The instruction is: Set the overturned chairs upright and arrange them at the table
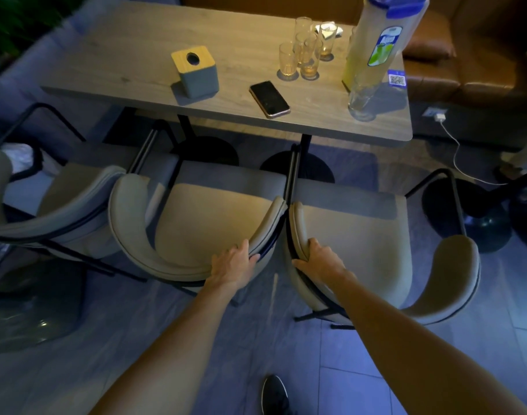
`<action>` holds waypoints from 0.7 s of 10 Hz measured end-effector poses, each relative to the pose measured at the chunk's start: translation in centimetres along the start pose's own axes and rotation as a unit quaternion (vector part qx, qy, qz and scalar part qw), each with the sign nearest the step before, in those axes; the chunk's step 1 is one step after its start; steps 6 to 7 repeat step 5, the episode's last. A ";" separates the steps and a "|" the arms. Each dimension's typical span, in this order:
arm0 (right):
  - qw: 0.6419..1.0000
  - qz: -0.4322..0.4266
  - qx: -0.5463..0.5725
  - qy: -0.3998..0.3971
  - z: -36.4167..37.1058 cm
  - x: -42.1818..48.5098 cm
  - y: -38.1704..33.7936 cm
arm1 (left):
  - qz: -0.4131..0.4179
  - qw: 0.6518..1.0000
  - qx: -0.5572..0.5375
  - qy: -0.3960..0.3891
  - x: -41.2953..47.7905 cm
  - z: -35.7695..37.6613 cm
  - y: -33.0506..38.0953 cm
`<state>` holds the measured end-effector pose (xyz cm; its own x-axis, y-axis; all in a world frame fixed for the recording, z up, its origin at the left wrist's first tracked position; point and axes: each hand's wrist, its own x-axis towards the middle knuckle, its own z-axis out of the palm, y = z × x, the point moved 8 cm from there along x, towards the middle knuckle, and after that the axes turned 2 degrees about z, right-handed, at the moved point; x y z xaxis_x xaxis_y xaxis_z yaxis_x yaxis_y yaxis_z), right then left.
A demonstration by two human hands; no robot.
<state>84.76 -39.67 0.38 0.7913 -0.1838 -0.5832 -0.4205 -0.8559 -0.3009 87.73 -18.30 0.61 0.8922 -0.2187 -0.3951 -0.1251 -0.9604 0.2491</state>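
Here, seen from above: three beige armchairs stand upright along the near edge of a wooden bench [112, 64].
Left hand: the left hand [233, 265] is closed over the curved backrest of the middle chair [196, 223], fingers wrapped round its right end.
Right hand: the right hand [320, 260] grips the backrest of the right chair [358, 241] at its left end, thumb outside, fingers [311, 243] over the top edge.
Chairs: the middle and right chairs stand side by side, their armrests touching or nearly so, seats facing the bench; the left chair [67, 202] stands just beside the middle one, partly out of frame.
Bench top: a square tissue box [196, 71], a dark smartphone [269, 98], a cluster of drinking glasses [304, 52] and a tall plastic pitcher [376, 40] with a blue lid.
Floor: grey tiles; a black shoe [275, 395] shows at the bottom edge.
Right side: a white charging cable [457, 148] trails from a wall socket beside a brown leather sofa [466, 55].
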 end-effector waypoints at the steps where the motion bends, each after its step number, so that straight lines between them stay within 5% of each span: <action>1: 1.000 -0.004 0.003 0.009 -1.1 -0.7 0.1 | 0.015 1.000 -0.013 0.007 -0.4 -1.0 0.0; 3: 0.993 -0.066 0.077 0.066 -7.0 -5.4 -3.4 | 0.027 0.988 -0.120 0.095 -3.5 -8.4 1.7; 5: 0.909 -0.234 0.327 0.105 -17.0 -17.7 -10.6 | 0.085 0.899 -0.424 0.077 -12.2 -19.8 7.3; 7: 0.909 -0.234 0.327 0.105 -17.0 -17.7 -10.6 | 0.085 0.899 -0.424 0.077 -12.2 -19.8 7.3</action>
